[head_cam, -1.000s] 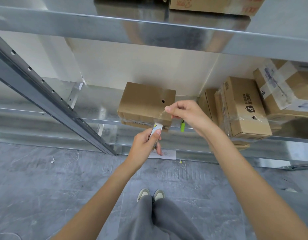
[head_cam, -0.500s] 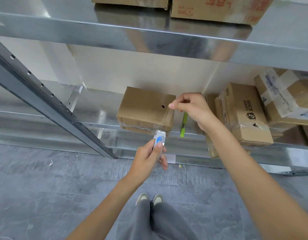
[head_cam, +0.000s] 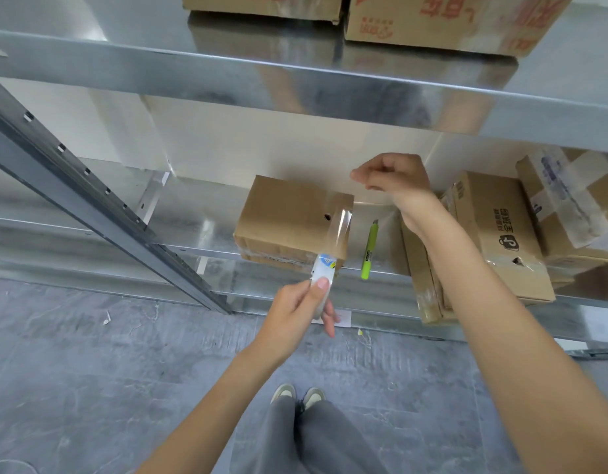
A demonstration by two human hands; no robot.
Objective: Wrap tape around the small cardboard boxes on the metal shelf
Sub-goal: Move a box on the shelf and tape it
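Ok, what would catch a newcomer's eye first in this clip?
The left hand gripping a roll of clear tape, its strip running up over the right end of the small cardboard box at the shelf's front edge. The right hand hovers above the box's far corner. A green utility knife lies right of the box.
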